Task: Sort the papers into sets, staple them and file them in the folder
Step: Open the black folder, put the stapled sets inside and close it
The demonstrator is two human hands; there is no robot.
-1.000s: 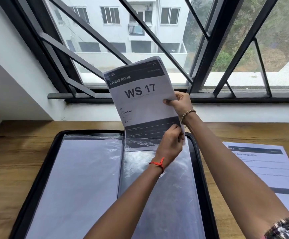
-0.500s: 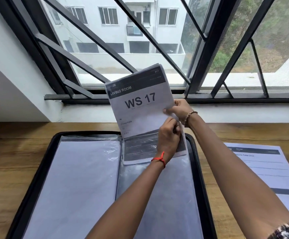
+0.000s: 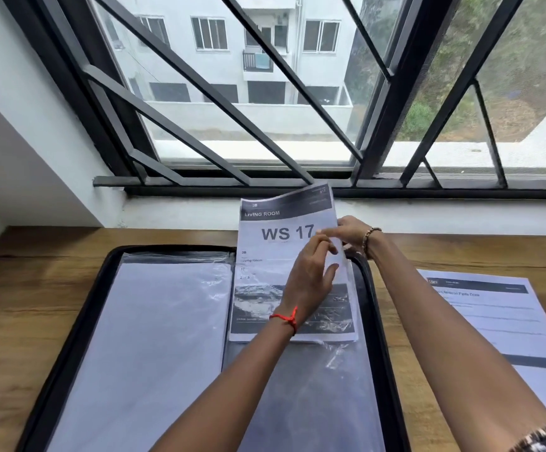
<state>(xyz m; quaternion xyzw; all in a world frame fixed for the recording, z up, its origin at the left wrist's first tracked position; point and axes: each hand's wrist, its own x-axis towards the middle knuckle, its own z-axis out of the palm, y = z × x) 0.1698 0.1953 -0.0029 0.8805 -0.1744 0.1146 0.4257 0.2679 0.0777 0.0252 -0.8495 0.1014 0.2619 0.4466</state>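
Note:
An open black folder [image 3: 69, 353] lies on the wooden table, a clear plastic sleeve [image 3: 314, 402] on its right half. A paper set headed "LIVING ROOM, WS 17" [image 3: 274, 236] stands partly inside that sleeve, its lower half under the plastic and its top sticking out past the folder's far edge. My right hand [image 3: 353, 231] grips the set's right edge from behind. My left hand [image 3: 310, 275], with a red thread at the wrist, lies over the set and pinches the sleeve's edge near the right side. The left half of the folder holds a filled sleeve [image 3: 154, 337].
Another printed sheet [image 3: 500, 324] lies flat on the table right of the folder. A white sill and a black barred window [image 3: 265, 132] run along the table's far edge. A white wall stands at the left.
The paper set has slid down further into the right sleeve, from held high before the window to half covered. Both hands came down with it.

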